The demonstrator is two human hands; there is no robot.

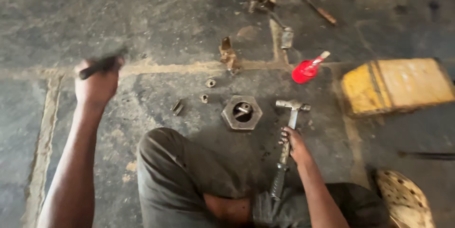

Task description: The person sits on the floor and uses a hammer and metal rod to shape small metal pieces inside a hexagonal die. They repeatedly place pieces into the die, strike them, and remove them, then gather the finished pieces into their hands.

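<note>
Right grip (295,143) on hammer (289,133) shaft | left grip (97,83) clutches dark rod (97,67)

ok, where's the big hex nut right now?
The large hex nut lies on the concrete floor at centre, just ahead of the knee, immediately left of the hammer head in the right hand.

One package-like item noted: a yellow rectangular container (397,85) lying flat on the concrete floor (166,15) at the right of the work area. Its broad upper face is paler, tan-yellow and worn, with darker bands crossing near its left end. Edges are scuffed and grimy. Whether it is a can or a box cannot be told. No labels, signs or screens observed.
</note>
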